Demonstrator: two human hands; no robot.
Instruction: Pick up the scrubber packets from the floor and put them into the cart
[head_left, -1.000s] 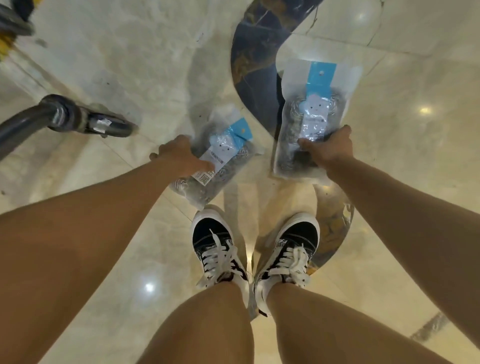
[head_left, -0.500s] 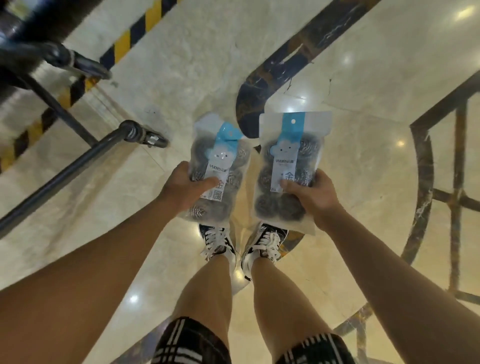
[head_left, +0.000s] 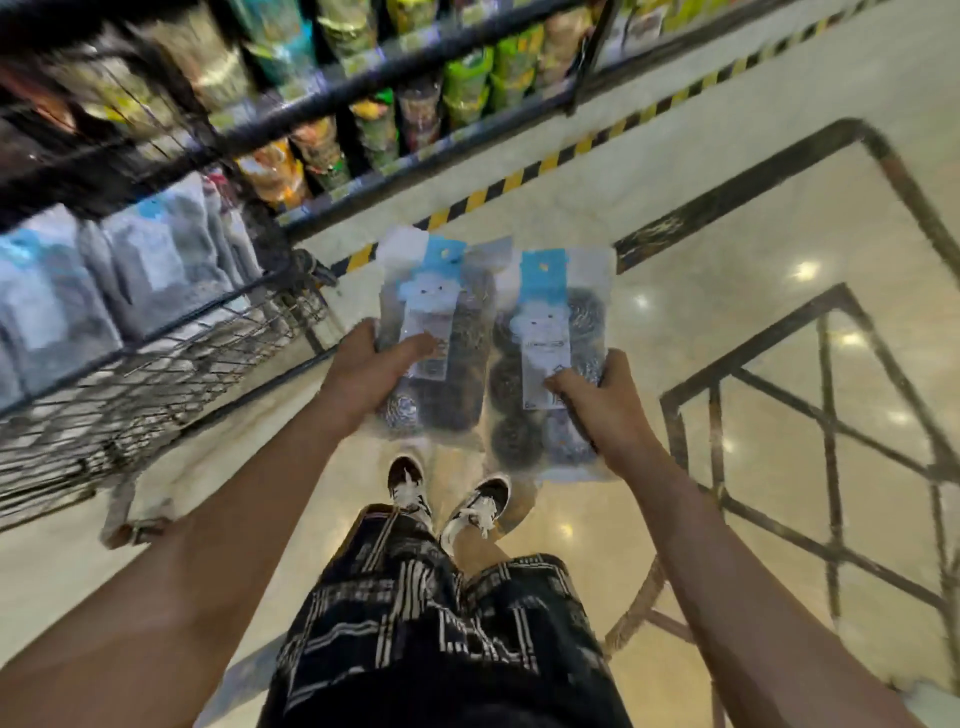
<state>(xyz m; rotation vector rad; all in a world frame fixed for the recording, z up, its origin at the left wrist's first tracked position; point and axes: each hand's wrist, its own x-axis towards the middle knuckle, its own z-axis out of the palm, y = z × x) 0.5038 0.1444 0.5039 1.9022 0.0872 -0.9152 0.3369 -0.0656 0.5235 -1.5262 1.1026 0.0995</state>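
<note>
I hold two clear packets of steel-wool scrubbers with blue header cards, side by side at waist height above my feet. My left hand (head_left: 366, 371) grips the left scrubber packet (head_left: 441, 322) by its lower left edge. My right hand (head_left: 602, 405) grips the right scrubber packet (head_left: 556, 322) at its lower right. The black wire cart (head_left: 156, 374) stands to the left, its basket filled with several similar packets (head_left: 130, 270). The left packet hangs just right of the cart's near corner.
A store shelf (head_left: 395, 104) with colourful bagged goods runs across the top. A yellow-and-black striped strip (head_left: 519, 179) edges the floor below it. Polished marble floor (head_left: 753, 291) with dark inlay lines spreads to the right. My shoes (head_left: 447, 499) stand below the packets.
I have stood up from the floor with both packets lifted. The view swung up, which brought the cart basket and the shelf into sight.
</note>
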